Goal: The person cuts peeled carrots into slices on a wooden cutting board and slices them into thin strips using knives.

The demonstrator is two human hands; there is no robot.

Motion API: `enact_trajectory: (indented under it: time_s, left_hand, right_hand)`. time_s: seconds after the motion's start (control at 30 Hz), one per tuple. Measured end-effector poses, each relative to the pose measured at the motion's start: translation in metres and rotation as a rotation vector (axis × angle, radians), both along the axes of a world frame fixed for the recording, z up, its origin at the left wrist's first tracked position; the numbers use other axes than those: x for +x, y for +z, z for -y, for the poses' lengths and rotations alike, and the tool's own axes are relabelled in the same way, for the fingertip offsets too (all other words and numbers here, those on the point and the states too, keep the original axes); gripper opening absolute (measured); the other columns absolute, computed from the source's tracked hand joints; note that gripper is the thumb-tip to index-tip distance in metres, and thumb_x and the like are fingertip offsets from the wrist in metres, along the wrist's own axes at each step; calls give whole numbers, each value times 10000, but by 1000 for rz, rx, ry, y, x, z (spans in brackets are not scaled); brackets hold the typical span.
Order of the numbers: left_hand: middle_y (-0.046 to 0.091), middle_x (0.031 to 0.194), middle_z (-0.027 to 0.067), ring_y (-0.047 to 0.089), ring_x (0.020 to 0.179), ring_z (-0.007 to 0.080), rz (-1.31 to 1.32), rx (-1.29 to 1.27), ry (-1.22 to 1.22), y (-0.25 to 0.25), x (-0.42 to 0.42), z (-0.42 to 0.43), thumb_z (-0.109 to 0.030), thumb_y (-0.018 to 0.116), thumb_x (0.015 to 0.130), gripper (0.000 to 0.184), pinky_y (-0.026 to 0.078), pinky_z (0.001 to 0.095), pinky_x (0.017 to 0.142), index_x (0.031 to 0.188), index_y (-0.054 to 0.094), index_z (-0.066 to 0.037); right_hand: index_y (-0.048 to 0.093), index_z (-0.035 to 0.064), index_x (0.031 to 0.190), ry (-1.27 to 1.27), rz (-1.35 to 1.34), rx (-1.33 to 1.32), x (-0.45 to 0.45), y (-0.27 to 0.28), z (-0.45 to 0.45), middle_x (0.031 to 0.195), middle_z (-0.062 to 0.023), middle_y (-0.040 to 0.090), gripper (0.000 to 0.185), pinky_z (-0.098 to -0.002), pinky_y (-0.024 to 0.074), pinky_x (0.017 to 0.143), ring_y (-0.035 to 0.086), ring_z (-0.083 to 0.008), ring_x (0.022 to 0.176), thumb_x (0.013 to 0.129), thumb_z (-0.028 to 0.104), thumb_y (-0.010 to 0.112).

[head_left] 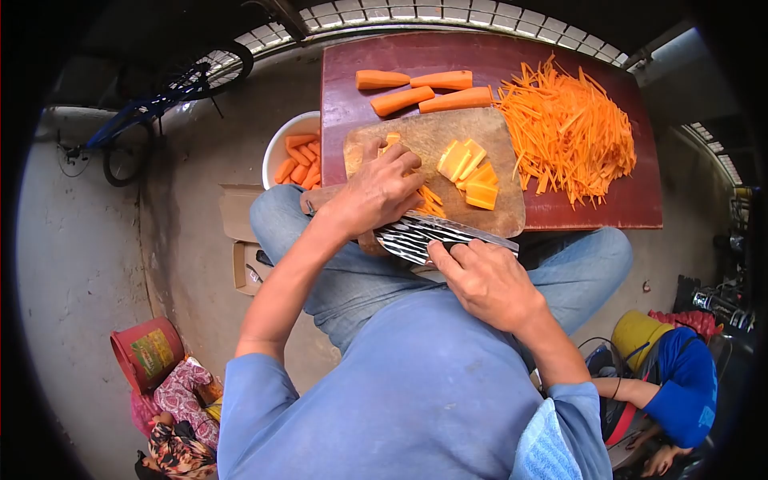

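Tabletop [456,50] carries cutting board [416,130], which overhangs near edge, left of centre. Shredded carrot heap [568,132] along right side. Knife [404,238] at board's near edge, right hand [490,282] clamped on it. Left hand [376,190] apart, bent over board's left half; grip hidden. Carrot slices [458,162] right of it, strips [432,205] by blade.

Readable text: none | near left, red bucket [126,344]: yellow label [154,354], print too blurred to read | near right, person's blue shirt [682,386]: pale mark [706,417], illegible
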State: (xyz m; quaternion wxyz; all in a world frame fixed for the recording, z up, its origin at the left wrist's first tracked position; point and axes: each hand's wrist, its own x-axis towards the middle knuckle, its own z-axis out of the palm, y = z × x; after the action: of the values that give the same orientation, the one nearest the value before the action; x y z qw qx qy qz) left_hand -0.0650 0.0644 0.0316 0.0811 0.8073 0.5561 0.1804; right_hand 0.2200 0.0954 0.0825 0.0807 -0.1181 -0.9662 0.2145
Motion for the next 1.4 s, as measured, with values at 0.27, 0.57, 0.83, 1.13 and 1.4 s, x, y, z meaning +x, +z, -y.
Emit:
enact_trajectory:
  time_s: [0.27,0.57,0.83,1.13,1.4]
  left_hand:
    - [759,1097,110,705,1077,305,282,89,221,0,-19,11,-118,870,919,205,472,461,1016,1105,820,-49]
    - [762,1175,131,751,1009,224,736,-8,628,-8,31,60,-30,856,950,228,614,350,835,1169,809,17]
    - [744,1350,153,679,1299,332,529,-40,277,36,-8,45,-45,723,772,450,503,448,1138,1208,838,-38]
    - [686,1519,159,526,1525,360,111,-333,224,28,-17,33,-657,814,913,599,295,531,1273,1138,899,-108]
    - [668,1511,155,475,1553,378,282,-319,127,25,-1,28,-583,788,991,509,290,570,1286,1141,906,-111]
  right_hand:
    - [688,25,1363,-89,-28,-327,26,3,-5,934,-134,724,429,-468,608,757,745,-360,868,957,108,799]
    - [688,-26,1351,-389,-225,-778,15,-26,-23,979,-182,749,355,-427,599,753,759,-343,846,1027,104,750]
    - [694,-5,1394,-140,-179,-204,2,-4,-19,1025,-163,773,503,-467,620,720,769,-379,859,911,24,834]
    - [677,42,1266,-103,-74,-34,6,-6,-9,922,-103,706,312,-458,611,723,747,-307,837,977,117,768]
    - [688,2,1284,-59,-41,91,8,-8,-7,917,-84,698,332,-424,612,742,734,-260,840,978,130,693]
